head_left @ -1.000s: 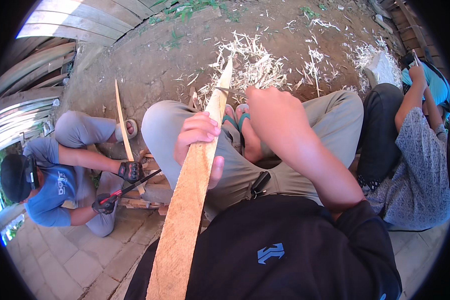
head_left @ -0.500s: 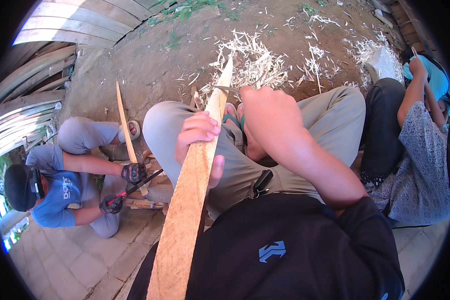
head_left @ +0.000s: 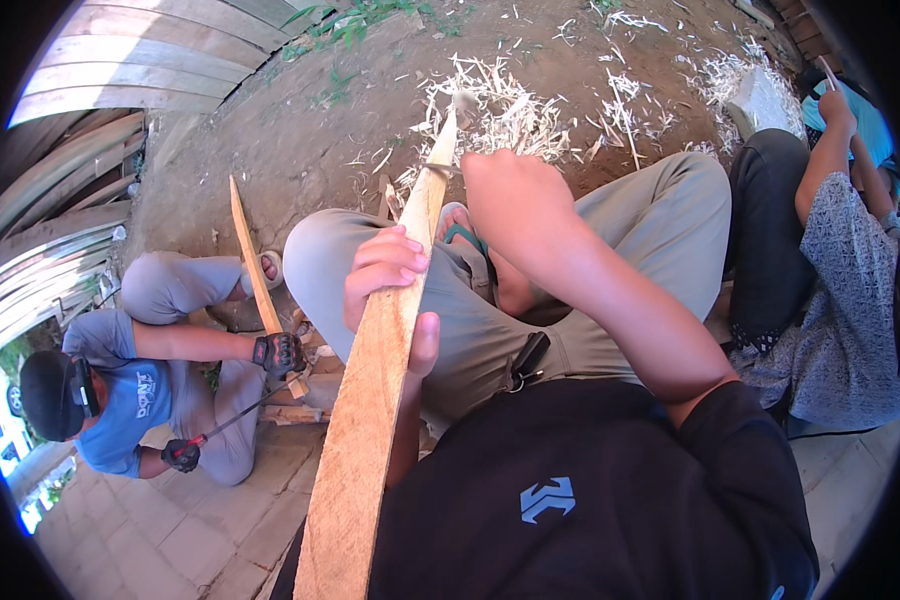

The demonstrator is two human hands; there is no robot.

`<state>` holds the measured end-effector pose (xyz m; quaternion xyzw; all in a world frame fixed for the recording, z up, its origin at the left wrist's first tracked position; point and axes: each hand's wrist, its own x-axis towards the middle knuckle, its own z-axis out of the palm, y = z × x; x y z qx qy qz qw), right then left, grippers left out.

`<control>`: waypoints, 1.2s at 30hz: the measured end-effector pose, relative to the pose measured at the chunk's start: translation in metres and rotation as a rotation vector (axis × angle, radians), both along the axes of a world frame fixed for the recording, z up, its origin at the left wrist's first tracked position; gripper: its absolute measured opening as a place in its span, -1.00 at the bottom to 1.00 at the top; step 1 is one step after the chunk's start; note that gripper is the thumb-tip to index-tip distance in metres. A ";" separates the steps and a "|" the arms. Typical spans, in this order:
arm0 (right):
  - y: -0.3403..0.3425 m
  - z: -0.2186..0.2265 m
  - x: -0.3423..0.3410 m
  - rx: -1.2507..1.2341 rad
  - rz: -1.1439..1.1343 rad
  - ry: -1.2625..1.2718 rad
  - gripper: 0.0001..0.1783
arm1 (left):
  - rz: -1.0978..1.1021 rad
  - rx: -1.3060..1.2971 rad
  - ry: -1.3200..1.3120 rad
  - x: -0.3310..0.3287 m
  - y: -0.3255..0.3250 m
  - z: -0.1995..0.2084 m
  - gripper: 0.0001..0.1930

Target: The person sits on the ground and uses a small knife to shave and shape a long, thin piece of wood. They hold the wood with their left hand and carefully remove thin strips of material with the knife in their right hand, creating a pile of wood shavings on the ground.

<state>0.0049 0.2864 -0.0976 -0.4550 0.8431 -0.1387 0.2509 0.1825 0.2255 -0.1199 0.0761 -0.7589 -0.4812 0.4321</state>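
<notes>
Plank [head_left: 370, 430]: long pale wooden board, running from the lower edge up across the person's lap, narrowing toward the dirt ground [head_left: 300, 140].
Left hand [head_left: 385, 285]: grip closed round the plank near its middle, fingers over the top face, thumb on the right edge.
Right hand [head_left: 515, 190]: fist closed at the plank's upper part; what it holds cannot be told.
Shavings [head_left: 495, 105]: pale curls scattered on the ground beyond the plank's tip.
Co-worker at left: gloved hand [head_left: 278, 352] gripping a second pointed stick [head_left: 250, 250].
</notes>
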 end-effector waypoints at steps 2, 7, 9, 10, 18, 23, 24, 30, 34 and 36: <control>0.000 -0.011 0.002 -0.003 -0.022 -0.007 -0.71 | 0.012 0.016 0.020 -0.004 0.000 -0.001 -0.58; 0.010 0.000 0.015 0.039 -0.040 -0.019 -0.63 | 0.014 -0.001 -0.013 0.001 0.001 0.001 -0.58; 0.008 -0.031 0.008 -0.036 -0.077 -0.001 -0.79 | -0.002 0.011 -0.002 -0.002 0.004 0.000 -0.58; 0.002 -0.031 0.005 -0.082 -0.085 0.010 -0.82 | -0.001 0.005 0.005 0.000 0.001 -0.003 -0.58; -0.004 -0.067 -0.003 0.022 -0.115 -0.003 -0.80 | -0.011 0.008 0.012 -0.006 0.003 -0.001 -0.58; 0.012 -0.065 -0.003 -0.003 -0.154 -0.006 -0.77 | 0.005 -0.002 0.000 -0.002 0.001 -0.003 -0.58; 0.019 -0.055 0.000 -0.008 -0.143 -0.022 -0.76 | 0.010 -0.003 -0.004 0.000 0.000 -0.001 -0.58; 0.044 0.031 0.004 -0.001 -0.090 -0.066 -0.78 | -0.011 -0.022 0.012 0.000 -0.001 0.004 -0.59; 0.031 0.013 -0.016 0.008 -0.055 0.040 -0.86 | -0.098 -0.076 -0.010 -0.003 -0.008 0.003 -0.59; 0.030 -0.006 -0.022 -0.005 -0.067 0.082 -0.80 | -0.123 -0.086 -0.021 -0.006 -0.007 0.002 -0.57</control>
